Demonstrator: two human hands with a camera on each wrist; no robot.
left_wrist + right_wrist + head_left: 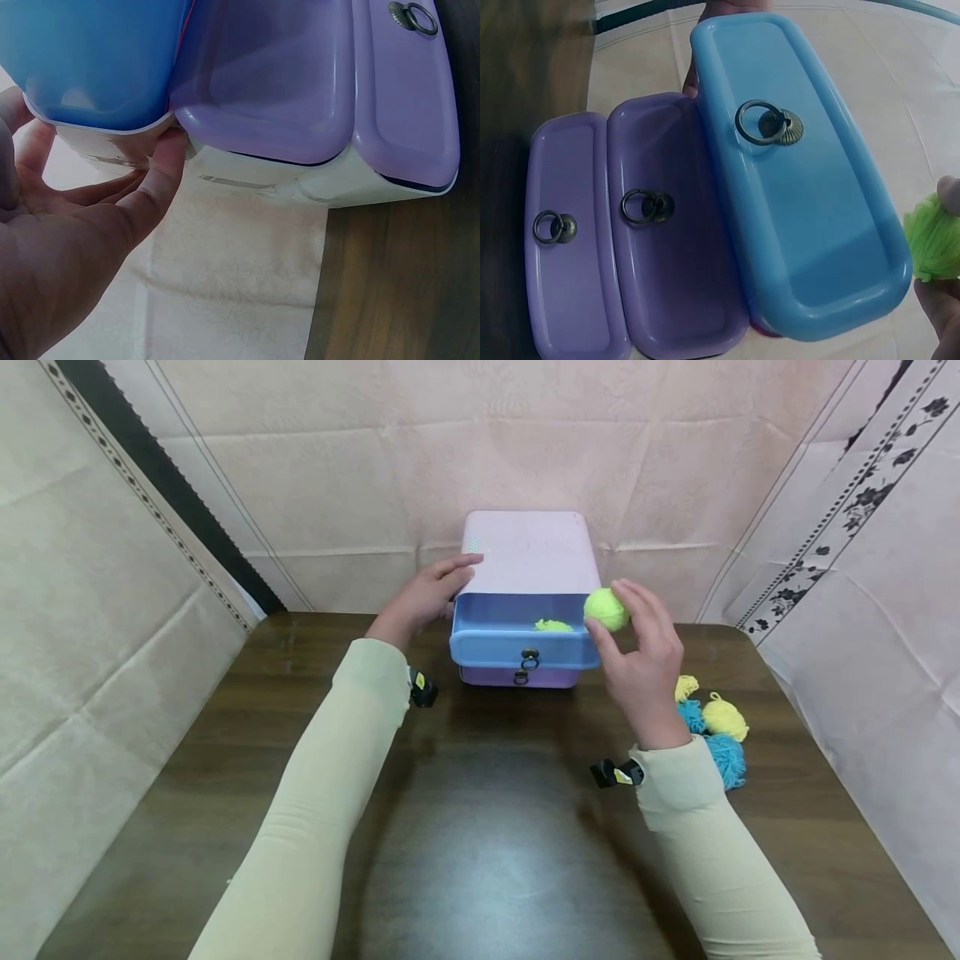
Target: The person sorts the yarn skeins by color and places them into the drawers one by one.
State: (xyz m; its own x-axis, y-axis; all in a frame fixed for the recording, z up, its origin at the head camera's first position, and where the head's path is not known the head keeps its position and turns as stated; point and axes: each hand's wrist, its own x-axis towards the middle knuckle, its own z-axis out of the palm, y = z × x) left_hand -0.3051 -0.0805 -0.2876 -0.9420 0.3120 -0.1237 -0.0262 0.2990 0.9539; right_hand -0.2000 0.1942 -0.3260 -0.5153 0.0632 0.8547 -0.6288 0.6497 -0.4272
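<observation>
A small drawer unit with a pale top [532, 552] stands at the table's back. Its blue top drawer [491, 649] is pulled out, with a yellow-green yarn bundle [553, 625] partly visible inside. My left hand [427, 597] rests against the unit's left side, its fingers over the top edge. In the left wrist view, a digit presses the pale side wall [240, 169] beside the drawers. My right hand [645, 652] pinches a yellow-green yarn ball [606, 609] between thumb and fingers, at the blue drawer's right edge. The ball also shows in the right wrist view.
Yellow yarn balls [724, 718] and blue yarn balls [724, 760] lie on the brown table [480, 827], right of the unit and partly behind my right wrist. Two purple drawers [679, 225] below the blue one are closed. Pale cloth [300, 493] hangs behind and at both sides.
</observation>
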